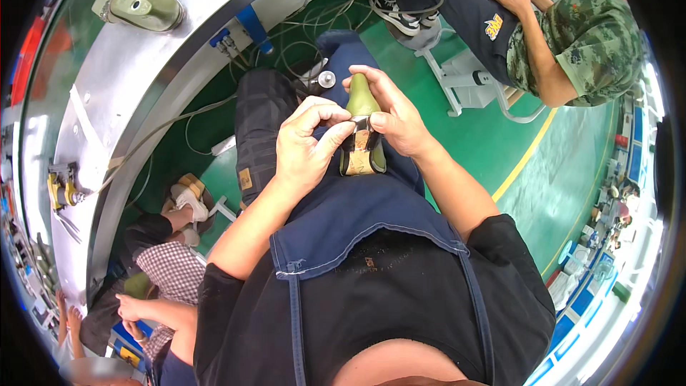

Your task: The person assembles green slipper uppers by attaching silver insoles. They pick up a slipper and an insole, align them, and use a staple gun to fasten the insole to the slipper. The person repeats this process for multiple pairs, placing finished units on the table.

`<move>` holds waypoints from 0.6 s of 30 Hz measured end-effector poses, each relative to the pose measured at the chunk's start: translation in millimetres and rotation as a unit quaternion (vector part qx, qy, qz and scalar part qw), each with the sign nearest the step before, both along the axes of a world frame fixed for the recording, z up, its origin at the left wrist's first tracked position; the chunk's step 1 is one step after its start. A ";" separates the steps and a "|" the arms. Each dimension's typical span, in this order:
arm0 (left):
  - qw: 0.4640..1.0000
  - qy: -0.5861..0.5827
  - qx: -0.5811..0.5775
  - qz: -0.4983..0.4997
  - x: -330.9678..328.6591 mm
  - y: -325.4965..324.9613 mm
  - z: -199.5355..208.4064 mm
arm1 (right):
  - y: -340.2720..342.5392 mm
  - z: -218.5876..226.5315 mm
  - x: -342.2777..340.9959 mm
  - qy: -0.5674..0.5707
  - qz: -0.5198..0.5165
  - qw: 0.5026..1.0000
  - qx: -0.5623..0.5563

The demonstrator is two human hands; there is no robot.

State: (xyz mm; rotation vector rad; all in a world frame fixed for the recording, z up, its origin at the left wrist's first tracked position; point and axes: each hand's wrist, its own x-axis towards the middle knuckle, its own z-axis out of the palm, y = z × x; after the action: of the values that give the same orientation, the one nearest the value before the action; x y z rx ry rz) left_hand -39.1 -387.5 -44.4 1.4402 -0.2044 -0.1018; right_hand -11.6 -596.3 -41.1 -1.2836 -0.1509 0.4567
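Over my lap, a green shoe last (364, 102) points its narrow end away from me. A black upper piece (362, 136) is wrapped around its middle, and a tan patch (359, 164) covers part of the end nearer me. My right hand (395, 111) is closed round the last's right side, thumb on the edge of the black piece. On the left side, my left hand (307, 144) pinches with thumb and forefinger at the black piece's edge. The fingertips hide part of that edge.
Another green last (146, 8) lies on the metal bench (89, 93) curving along the left. A yellow clamp-like tool (66, 191) is farther down it. Cables (350, 11) hang under the bench. A co-worker in camouflage (589, 46) sits right; another person (168, 314) sits lower left.
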 end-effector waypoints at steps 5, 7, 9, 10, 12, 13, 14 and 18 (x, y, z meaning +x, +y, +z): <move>1.000 -0.010 -0.021 -0.005 0.7 -1.8 -9.0 | -1.3 -7.6 1.1 -0.010 0.016 1.000 0.020; 0.998 -0.063 0.023 0.005 -1.2 -3.6 -13.2 | -2.4 -9.4 0.2 -0.020 0.027 0.999 0.033; 0.991 -0.118 0.051 0.027 -1.9 -6.6 -18.3 | -2.9 -11.4 -1.5 -0.017 0.021 1.000 0.016; 0.987 -0.146 0.058 0.042 -2.0 -9.2 -21.3 | -2.4 -12.5 -2.7 -0.018 0.019 1.000 0.007; 0.975 -0.196 0.083 0.066 -1.1 -12.7 -27.6 | -2.0 -14.8 -3.4 -0.011 0.017 1.000 -0.004; 0.968 -0.219 0.102 0.074 0.2 -13.9 -31.3 | -1.5 -16.1 -2.7 -0.011 0.015 1.000 -0.007; 0.962 -0.229 0.123 0.082 1.6 -14.7 -35.1 | -1.0 -17.4 -1.2 -0.008 0.010 1.000 -0.016; 0.987 -0.140 0.057 0.058 4.5 -22.3 -49.5 | -1.1 -18.1 7.1 -0.006 -0.001 1.000 -0.012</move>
State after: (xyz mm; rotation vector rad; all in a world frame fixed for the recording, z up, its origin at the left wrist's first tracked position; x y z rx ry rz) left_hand -34.6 -409.8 -93.8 1.5758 -0.3478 0.1874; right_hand -4.5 -597.4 -59.3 -1.3104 -0.1550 0.4514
